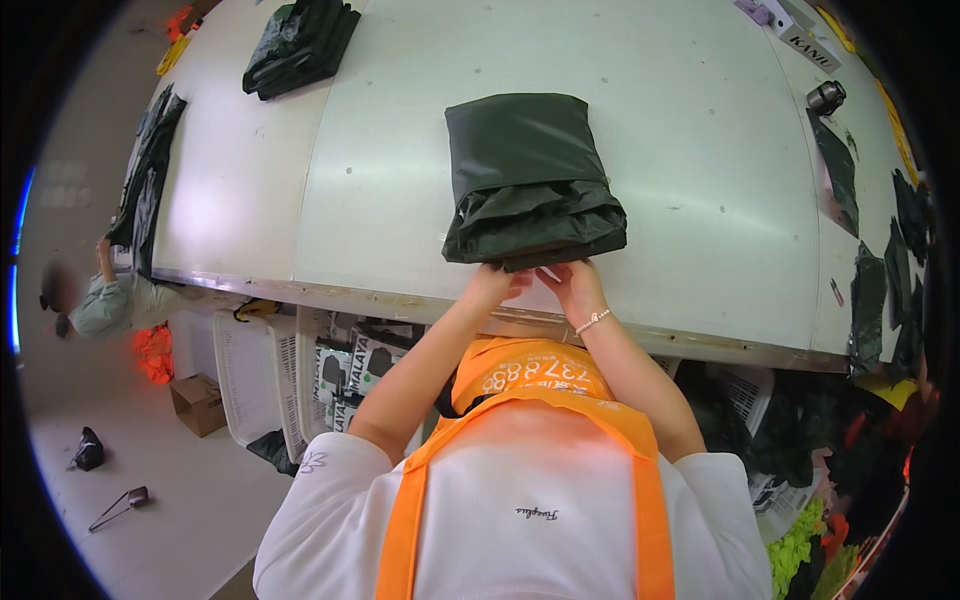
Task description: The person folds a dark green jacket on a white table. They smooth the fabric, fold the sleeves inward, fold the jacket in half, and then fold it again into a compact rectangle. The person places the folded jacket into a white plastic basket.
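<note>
A folded bundle of dark green, slightly shiny fabric (525, 150) lies on the pale table in front of me. Its far part is smooth and flat, while the near part is bunched into loose, crumpled layers. At the near edge my left hand (497, 284) has its fingers curled at the fabric, partly hidden beneath it. Close beside it, my right hand (573, 287), with a bracelet on the wrist, pinches the same edge. The bundle covers some fingertips of both hands.
Folded dark pieces (300, 45) are stacked at the far left. More dark fabric (150, 180) hangs over the left end, near another person (105, 300). A metal flask (826, 97) and dark strips (868, 305) lie right. White crates (250, 375) stand below the table edge (400, 303).
</note>
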Motion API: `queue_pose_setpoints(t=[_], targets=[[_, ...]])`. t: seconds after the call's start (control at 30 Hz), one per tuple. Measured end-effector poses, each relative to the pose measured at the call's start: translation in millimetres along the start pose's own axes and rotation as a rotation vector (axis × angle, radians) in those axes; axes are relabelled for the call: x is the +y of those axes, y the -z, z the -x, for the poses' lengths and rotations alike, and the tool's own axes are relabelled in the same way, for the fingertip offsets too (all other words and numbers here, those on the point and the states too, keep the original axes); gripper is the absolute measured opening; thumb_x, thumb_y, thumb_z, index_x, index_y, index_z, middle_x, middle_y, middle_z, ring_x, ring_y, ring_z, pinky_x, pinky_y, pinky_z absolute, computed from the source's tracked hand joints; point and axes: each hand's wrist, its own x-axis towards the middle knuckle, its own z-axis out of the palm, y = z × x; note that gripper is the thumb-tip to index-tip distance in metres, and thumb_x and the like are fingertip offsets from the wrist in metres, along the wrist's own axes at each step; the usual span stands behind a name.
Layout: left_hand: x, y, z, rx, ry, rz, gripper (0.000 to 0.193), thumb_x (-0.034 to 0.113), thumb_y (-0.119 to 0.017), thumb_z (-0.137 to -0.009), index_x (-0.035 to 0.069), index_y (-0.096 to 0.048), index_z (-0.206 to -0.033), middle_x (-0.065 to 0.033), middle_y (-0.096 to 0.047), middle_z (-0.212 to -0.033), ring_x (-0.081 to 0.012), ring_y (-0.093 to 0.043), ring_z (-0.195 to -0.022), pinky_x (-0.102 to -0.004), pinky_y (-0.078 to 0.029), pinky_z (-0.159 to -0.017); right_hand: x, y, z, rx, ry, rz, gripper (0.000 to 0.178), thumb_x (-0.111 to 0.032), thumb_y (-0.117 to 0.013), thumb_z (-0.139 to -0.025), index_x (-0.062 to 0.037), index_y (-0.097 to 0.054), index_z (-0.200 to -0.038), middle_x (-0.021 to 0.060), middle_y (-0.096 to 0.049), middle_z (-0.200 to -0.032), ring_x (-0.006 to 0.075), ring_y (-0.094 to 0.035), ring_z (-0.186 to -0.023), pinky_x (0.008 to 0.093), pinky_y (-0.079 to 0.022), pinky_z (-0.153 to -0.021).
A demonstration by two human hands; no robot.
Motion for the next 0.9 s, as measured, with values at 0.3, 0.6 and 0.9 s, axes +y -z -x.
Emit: queue_pose_setpoints(t=[0.3, 0.6, 0.9], targets=[[100.1, -36.1, 54.7, 0.342, -1.179, -1.547, 0.075, 0.027, -0.066, -0.073, 0.027, -0.033, -0.14, -0.0222, -0.025, -0.145, -0.0384, -0.035, -0.125, -0.0505, -0.028, -0.1, -26.9, -27.4, 14.7, -0.15, 0.176, 0.316, 0.021, -0.003, -0.046, -0.092, 0.0069, -0.05, -0.11, 0.0128, -0.059, -0.105, 0.021, -0.062, -0.093, 0.0339, -0.053, -0.084], [133.4, -22.9, 25.6, 0.505, -1.358, -1.965, 0.071, 0.014, -0.058, -0.074, 0.037, -0.035, -0.138, -0.0149, -0.026, -0.147, -0.0301, -0.046, -0.106, -0.0377, -0.039, -0.081, -70.1, -60.0, 27.9, -0.188, 0.213, 0.421, 0.021, 0.0, -0.039, -0.092, 0.01, -0.048, -0.107, 0.0156, -0.058, -0.104, 0.0236, -0.063, -0.089, 0.0339, -0.055, -0.081], [120.7, -35.8, 12.7, 0.337, -1.307, -2.104, 0.073, 0.018, -0.06, -0.077, 0.026, -0.029, -0.143, -0.0232, -0.028, -0.143, -0.028, -0.049, -0.102, -0.0332, -0.044, -0.077, -80.2, -37.7, 27.2, -0.104, 0.255, 0.587, 0.019, 0.0, -0.044, -0.089, 0.0071, -0.052, -0.105, 0.012, -0.062, -0.095, 0.0176, -0.063, -0.077, 0.029, -0.054, -0.07]])
